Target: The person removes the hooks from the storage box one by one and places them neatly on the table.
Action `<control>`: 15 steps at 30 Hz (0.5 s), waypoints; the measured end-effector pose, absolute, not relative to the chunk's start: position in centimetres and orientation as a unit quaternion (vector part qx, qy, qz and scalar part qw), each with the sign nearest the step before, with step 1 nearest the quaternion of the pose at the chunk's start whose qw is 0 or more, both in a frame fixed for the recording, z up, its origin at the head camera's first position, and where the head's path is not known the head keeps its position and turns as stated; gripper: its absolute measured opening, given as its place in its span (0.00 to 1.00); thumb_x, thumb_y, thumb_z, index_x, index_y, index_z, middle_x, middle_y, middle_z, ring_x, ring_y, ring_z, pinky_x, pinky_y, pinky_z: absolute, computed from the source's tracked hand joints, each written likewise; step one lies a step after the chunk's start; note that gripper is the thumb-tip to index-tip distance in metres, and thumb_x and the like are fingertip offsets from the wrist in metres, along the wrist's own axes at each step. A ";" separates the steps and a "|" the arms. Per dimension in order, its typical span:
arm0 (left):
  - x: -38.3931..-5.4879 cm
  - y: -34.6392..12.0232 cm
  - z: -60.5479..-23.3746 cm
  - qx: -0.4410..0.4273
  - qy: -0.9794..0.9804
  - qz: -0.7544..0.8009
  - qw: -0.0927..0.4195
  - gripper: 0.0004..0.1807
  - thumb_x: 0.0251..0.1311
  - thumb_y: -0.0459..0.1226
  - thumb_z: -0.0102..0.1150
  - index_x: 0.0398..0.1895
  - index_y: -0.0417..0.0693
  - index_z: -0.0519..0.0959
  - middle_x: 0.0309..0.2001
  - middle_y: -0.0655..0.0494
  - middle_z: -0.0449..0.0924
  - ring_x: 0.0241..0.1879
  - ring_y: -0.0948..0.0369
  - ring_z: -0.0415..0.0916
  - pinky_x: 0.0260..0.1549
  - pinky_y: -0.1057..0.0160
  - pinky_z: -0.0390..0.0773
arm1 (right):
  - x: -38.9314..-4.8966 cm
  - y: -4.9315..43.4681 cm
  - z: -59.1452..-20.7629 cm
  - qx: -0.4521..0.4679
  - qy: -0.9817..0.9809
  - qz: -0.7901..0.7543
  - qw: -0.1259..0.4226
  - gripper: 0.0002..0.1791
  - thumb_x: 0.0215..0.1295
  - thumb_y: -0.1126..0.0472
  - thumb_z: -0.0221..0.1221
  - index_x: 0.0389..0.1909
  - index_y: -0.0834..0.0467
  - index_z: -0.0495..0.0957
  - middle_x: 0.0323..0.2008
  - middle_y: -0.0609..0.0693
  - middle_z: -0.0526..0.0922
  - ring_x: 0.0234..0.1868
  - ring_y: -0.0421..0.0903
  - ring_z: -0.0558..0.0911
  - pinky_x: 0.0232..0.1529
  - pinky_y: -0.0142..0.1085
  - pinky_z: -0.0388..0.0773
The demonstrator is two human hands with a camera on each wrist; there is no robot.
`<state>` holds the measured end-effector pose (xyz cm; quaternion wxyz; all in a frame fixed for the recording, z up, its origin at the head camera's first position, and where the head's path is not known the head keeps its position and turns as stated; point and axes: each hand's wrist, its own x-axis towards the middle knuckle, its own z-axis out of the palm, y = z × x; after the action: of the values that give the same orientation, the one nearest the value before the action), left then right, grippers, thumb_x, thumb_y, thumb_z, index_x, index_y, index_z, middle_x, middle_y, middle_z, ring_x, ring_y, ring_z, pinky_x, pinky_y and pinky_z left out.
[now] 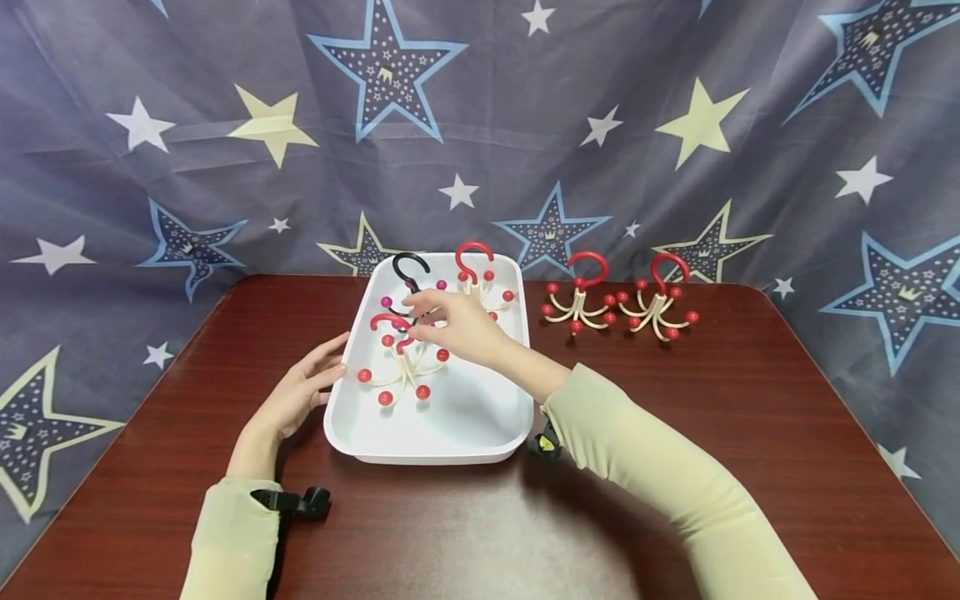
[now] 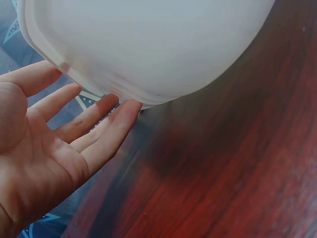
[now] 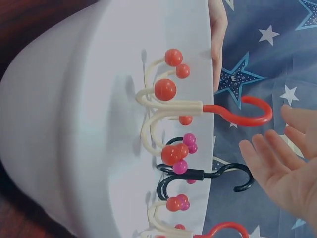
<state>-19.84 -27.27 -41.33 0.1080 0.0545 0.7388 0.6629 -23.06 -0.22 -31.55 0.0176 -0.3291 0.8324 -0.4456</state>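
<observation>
Fingers (image 3: 282,151) of right hand (image 1: 461,325) loose beside red-hooked hanger (image 1: 406,367), left hand (image 1: 296,392) relaxed, touching white tray (image 1: 465,417) at nine o'clock

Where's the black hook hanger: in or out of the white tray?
In: the right wrist view shows the black hook hanger standing inside the white tray.

A glossy, reddish-brown, wood-grained table (image 1: 420,529) with rounded far corners spreads across the near part of the scene, a pale sheen lying on its near middle. Beyond its far edge, and along its left and right sides, hangs a lightly creased grey-blue fabric backdrop (image 1: 517,100). Printed on it are solid pale-yellow five-pointed stars (image 1: 273,127), small white stars (image 1: 459,192) and larger dark patterned stars (image 1: 390,87) outlined in light blue or yellow.
</observation>
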 end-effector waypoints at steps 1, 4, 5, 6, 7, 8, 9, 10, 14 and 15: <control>-19.8 -27.3 -41.3 0.054 0.739 0.663 0.107 0.28 0.58 0.39 0.48 0.62 0.58 0.54 0.53 0.45 0.62 0.43 0.61 0.71 0.36 0.59 0.74 | -23.1 -0.4 -31.6 -0.330 0.834 -0.441 0.018 0.20 0.51 0.60 0.59 0.48 0.54 0.71 0.39 0.49 0.78 0.40 0.41 0.77 0.41 0.29 0.71; -19.8 -27.4 -41.3 0.054 0.738 0.664 0.106 0.28 0.58 0.39 0.48 0.62 0.58 0.54 0.53 0.46 0.62 0.44 0.62 0.71 0.35 0.59 0.74 | -23.2 -0.9 -31.9 -0.334 0.840 -0.428 0.013 0.20 0.51 0.60 0.59 0.48 0.54 0.72 0.40 0.49 0.78 0.40 0.42 0.77 0.42 0.31 0.71; -19.8 -27.4 -41.3 0.054 0.737 0.665 0.107 0.28 0.58 0.39 0.47 0.63 0.57 0.54 0.53 0.46 0.62 0.44 0.62 0.71 0.35 0.59 0.74 | -23.2 -1.0 -32.0 -0.333 0.843 -0.423 0.011 0.20 0.51 0.60 0.59 0.48 0.54 0.72 0.39 0.48 0.78 0.40 0.42 0.77 0.42 0.31 0.71; -19.8 -27.4 -41.3 0.055 0.736 0.666 0.108 0.28 0.58 0.39 0.47 0.63 0.57 0.54 0.53 0.46 0.62 0.44 0.62 0.71 0.36 0.60 0.74 | -23.3 -1.2 -32.2 -0.332 0.845 -0.419 0.011 0.19 0.52 0.60 0.59 0.47 0.53 0.72 0.39 0.48 0.78 0.40 0.42 0.77 0.41 0.31 0.72; -19.7 -27.4 -41.3 0.057 0.734 0.667 0.109 0.28 0.58 0.39 0.47 0.63 0.57 0.54 0.53 0.46 0.62 0.44 0.62 0.71 0.36 0.59 0.74 | -23.3 -1.3 -32.4 -0.331 0.848 -0.413 0.011 0.19 0.52 0.60 0.59 0.47 0.53 0.72 0.38 0.47 0.78 0.39 0.42 0.77 0.40 0.30 0.72; -19.7 -27.4 -41.3 0.061 0.733 0.668 0.110 0.28 0.58 0.38 0.47 0.63 0.56 0.53 0.53 0.46 0.62 0.44 0.62 0.71 0.36 0.59 0.74 | -23.3 -1.4 -32.5 -0.329 0.851 -0.409 0.012 0.19 0.52 0.60 0.58 0.47 0.52 0.72 0.37 0.47 0.78 0.39 0.41 0.77 0.39 0.29 0.72; -19.7 -27.3 -41.3 0.062 0.733 0.669 0.111 0.28 0.58 0.38 0.47 0.63 0.56 0.53 0.53 0.46 0.62 0.44 0.62 0.71 0.36 0.59 0.74 | -23.3 -1.4 -32.6 -0.328 0.853 -0.405 0.014 0.19 0.52 0.60 0.58 0.47 0.52 0.72 0.37 0.46 0.78 0.38 0.41 0.77 0.38 0.29 0.72; -19.7 -27.3 -41.3 0.063 0.732 0.669 0.111 0.28 0.58 0.38 0.47 0.63 0.56 0.53 0.53 0.47 0.62 0.44 0.62 0.71 0.36 0.59 0.74 | -23.3 -1.5 -32.7 -0.328 0.857 -0.398 0.014 0.19 0.52 0.59 0.58 0.47 0.51 0.72 0.36 0.46 0.78 0.38 0.40 0.77 0.37 0.28 0.71; -19.8 -27.3 -41.3 0.061 0.733 0.668 0.109 0.28 0.58 0.38 0.47 0.63 0.57 0.54 0.53 0.46 0.63 0.44 0.61 0.71 0.36 0.59 0.74 | -23.4 -1.8 -33.1 -0.331 0.859 -0.391 0.013 0.18 0.53 0.59 0.57 0.48 0.50 0.72 0.35 0.46 0.77 0.37 0.39 0.76 0.39 0.27 0.70; -19.8 -27.3 -41.3 0.058 0.734 0.668 0.108 0.28 0.58 0.39 0.47 0.62 0.57 0.54 0.53 0.46 0.63 0.44 0.61 0.71 0.35 0.59 0.74 | -23.5 -1.8 -33.1 -0.332 0.858 -0.391 0.011 0.18 0.54 0.60 0.57 0.48 0.51 0.72 0.35 0.46 0.77 0.37 0.39 0.76 0.39 0.27 0.70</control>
<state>-19.78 -27.29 -41.32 0.1076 0.0581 0.7344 0.6676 -23.46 -1.84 -33.12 0.0107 -0.3316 0.8584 -0.3911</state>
